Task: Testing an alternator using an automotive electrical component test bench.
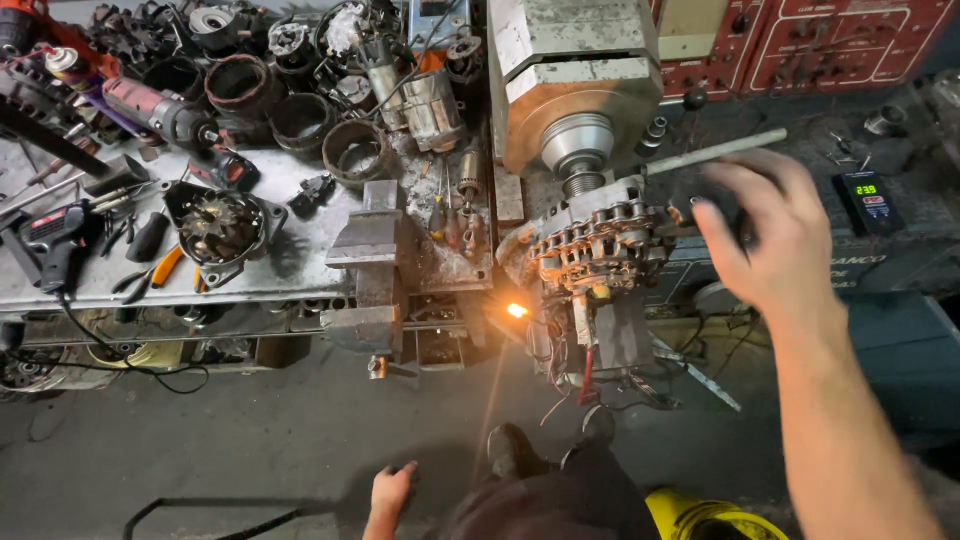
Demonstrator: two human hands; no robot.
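**A:** Right hand [770,235] is up at the machine, fingers spread loosely, hovering just beside the alternator [600,245] mounted under the big metal drum [580,90]. It's blurred, so I cannot tell whether the fingertips touch the dark thing behind them.

**B:** And the alternator itself?

**A:** Sitting at the front edge of the test bench [880,190], just below the drum's shaft, chain-like ring around its top, wires [565,370] hanging off its underside toward the floor. A small orange light [517,310] glows just to its left.

**B:** Left hand?

**A:** Low down, near the bottom edge of view, left hand [390,490] hanging relaxed beside the dark trousers, fingers loosely curled, holding nothing. The two hands are well apart.

**B:** Room to move?

**A:** Tight on the left of the alternator: a heavy vise [372,265] juts off the worktable [290,180] edge near it. The table is crowded, with a soldering gun [55,245], pliers [160,270], another alternator half [220,228] and rings of old parts [300,115]. To the right, a thin rod [715,152] runs above the hand, and a little digital meter [866,197] lies further right. The concrete floor [250,430] below is the open space, with a yellow bucket [715,515] by the feet.
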